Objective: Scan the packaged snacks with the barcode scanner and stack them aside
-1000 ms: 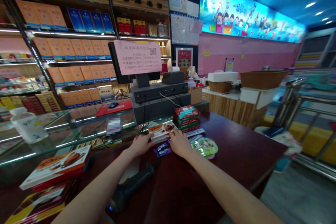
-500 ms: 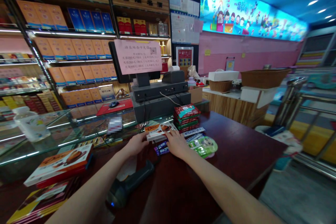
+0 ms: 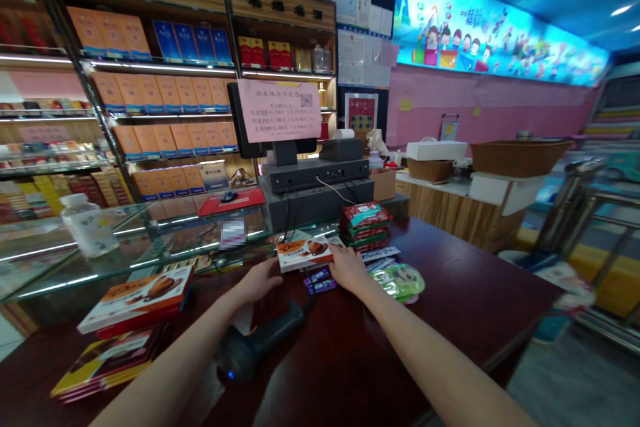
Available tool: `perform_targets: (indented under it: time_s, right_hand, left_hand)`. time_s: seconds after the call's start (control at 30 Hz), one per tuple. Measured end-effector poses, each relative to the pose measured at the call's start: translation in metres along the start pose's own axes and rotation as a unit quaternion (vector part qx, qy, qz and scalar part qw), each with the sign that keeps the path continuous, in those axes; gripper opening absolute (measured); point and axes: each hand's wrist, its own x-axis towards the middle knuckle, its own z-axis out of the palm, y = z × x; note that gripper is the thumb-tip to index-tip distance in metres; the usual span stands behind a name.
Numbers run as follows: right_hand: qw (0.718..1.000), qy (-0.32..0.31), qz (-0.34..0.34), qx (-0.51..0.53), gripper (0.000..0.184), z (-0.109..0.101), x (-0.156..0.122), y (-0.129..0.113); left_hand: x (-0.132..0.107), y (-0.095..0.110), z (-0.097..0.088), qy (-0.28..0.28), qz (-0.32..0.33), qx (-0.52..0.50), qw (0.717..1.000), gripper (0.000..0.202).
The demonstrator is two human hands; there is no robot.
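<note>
A flat orange snack box [image 3: 305, 253] lies on the dark red counter [image 3: 450, 293], held at its ends. My left hand [image 3: 257, 281] presses its fingertips to the box's left end, and my right hand [image 3: 347, 268] covers its right corner. Below the box are purple wrapped bars [image 3: 319, 282]. To its right rise a stack of red and green packets [image 3: 367, 225] and a round green pouch [image 3: 400, 280]. A black barcode scanner [image 3: 255, 340] lies under my left forearm.
Two stacks of boxed snacks [image 3: 135, 299] sit at the counter's left, beside a glass display case [image 3: 165, 233]. A till with a pink notice on its screen [image 3: 279, 110] stands behind the hands. Shelves of boxed goods fill the back wall.
The whole view has shifted slightly as my head moved. The snack box now sits straighter between my hands, and my hands have stayed on it.
</note>
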Motion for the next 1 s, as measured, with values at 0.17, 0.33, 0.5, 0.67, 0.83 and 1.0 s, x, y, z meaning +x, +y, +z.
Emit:
perform_targets:
  time_s: [0.17, 0.33, 0.5, 0.67, 0.83, 1.0]
  right_hand:
    - [1.0, -0.009, -0.008, -0.006, 0.051, 0.003, -0.004, -0.005]
    - [0.999, -0.021, -0.02, 0.017, 0.053, 0.004, -0.012, -0.015]
    - [0.997, -0.024, -0.049, 0.052, 0.052, 0.004, -0.023, -0.035]
    - [0.992, -0.03, -0.082, 0.089, 0.05, 0.005, -0.032, -0.059]
    - [0.989, -0.034, -0.096, 0.105, 0.048, 0.013, -0.036, -0.08]
    - [0.983, -0.017, -0.117, 0.14, 0.047, 0.024, -0.036, -0.092]
  left_hand:
    - [-0.004, -0.005, 0.001, -0.023, 0.022, -0.065, 0.997, 0.059]
    - [-0.024, -0.008, -0.01, -0.035, 0.021, -0.151, 0.988, 0.055]
    - [-0.052, -0.016, -0.027, -0.054, 0.001, -0.262, 0.964, 0.054]
    - [-0.081, -0.028, -0.043, -0.025, -0.021, -0.285, 0.958, 0.051]
    - [-0.109, -0.037, -0.053, 0.024, -0.045, -0.289, 0.956, 0.051]
    - [-0.132, -0.043, -0.059, 0.089, -0.057, -0.25, 0.963, 0.05]
